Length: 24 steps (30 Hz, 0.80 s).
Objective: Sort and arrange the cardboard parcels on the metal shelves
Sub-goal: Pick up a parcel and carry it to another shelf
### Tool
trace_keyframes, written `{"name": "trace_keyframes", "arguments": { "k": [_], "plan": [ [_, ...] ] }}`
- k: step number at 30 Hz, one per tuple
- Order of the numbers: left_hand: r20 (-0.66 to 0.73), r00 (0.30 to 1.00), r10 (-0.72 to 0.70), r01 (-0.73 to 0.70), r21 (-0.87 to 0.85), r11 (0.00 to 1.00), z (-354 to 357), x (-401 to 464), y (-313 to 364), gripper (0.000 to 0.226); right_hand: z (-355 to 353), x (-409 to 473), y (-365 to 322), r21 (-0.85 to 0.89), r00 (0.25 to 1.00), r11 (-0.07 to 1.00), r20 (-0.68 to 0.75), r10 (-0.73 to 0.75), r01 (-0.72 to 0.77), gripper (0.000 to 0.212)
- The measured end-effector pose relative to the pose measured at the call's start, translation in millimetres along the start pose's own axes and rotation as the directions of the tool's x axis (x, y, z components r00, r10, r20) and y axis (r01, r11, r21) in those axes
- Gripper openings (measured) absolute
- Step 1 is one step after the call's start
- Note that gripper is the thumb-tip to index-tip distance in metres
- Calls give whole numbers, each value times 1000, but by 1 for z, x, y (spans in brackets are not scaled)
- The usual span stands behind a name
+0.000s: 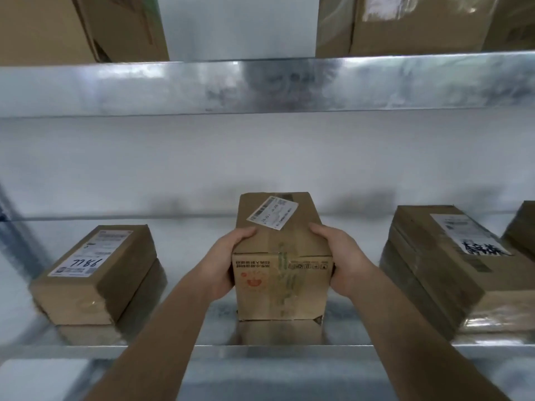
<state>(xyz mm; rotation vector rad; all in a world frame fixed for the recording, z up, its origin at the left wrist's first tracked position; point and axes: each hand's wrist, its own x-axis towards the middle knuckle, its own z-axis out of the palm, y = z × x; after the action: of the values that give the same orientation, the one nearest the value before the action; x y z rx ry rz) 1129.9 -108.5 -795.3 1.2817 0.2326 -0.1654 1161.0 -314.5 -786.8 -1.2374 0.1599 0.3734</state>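
Observation:
A brown cardboard parcel (282, 256) with a white label on top stands on the metal shelf (188, 285) at the centre, near its front edge. My left hand (225, 261) grips its left side, thumb over the top edge. My right hand (341, 259) grips its right side the same way. A flatter parcel (98, 273) with a handwritten number on its label lies to the left. To the right lies a wide flat parcel (445, 270) with a label and black writing.
The edge of another box (521, 227) shows at the far right. The upper shelf beam (260, 85) crosses overhead, with large cartons (86, 24) at the left and further cartons (405, 24) at the right standing on it. Bare shelf lies between the parcels.

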Motion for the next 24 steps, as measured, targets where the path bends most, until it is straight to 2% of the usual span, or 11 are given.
{"name": "trace_keyframes", "arguments": {
  "k": [3,6,10,12,16,24],
  "plan": [
    [4,999,-36,36,-62,997,0,4,-3,35,3,1,1,13,1000,1000,-3,21,-21,26],
    [-30,997,-75,71,-120,990,7,-9,4,49,10,-11,-3,-7,997,998,-45,63,-63,30],
    [-91,985,-145,137,-91,986,20,-50,28,62,22,-54,-20,46,979,980,-65,194,-192,34],
    [-83,967,-239,226,-142,964,33,-84,44,60,24,-91,-37,69,963,965,-83,257,-252,34],
    [-72,942,-329,308,-212,928,61,-165,75,44,31,-177,-73,69,922,933,-144,361,-354,32],
    [-61,917,-394,384,-132,914,113,-325,143,43,44,-347,-136,109,885,902,-176,431,-417,27]
  ]
}}
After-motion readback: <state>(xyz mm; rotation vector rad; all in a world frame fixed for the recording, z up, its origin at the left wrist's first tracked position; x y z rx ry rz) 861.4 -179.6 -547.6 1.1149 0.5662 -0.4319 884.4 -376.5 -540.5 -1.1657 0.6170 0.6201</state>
